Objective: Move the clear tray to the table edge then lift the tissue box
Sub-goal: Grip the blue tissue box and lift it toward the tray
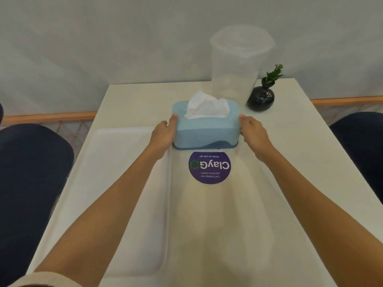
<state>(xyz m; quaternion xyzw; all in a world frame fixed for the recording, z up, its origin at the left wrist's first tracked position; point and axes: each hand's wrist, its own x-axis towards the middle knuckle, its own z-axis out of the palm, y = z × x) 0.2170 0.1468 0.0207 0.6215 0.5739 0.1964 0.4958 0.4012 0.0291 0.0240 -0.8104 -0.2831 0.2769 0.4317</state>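
A light blue tissue box (205,131) with white tissue sticking out of its top stands on the white table (269,162), near the middle. My left hand (164,131) presses against its left end and my right hand (252,133) against its right end. The box's base rests on the table surface. The clear tray (124,183) lies flat along the table's left edge, partly under my left forearm.
A tall clear lidded container (238,69) stands behind the box, with a small black vase (261,98) holding a green sprig to its right. A purple round sticker (209,167) lies in front of the box. Dark chairs (31,172) flank the table.
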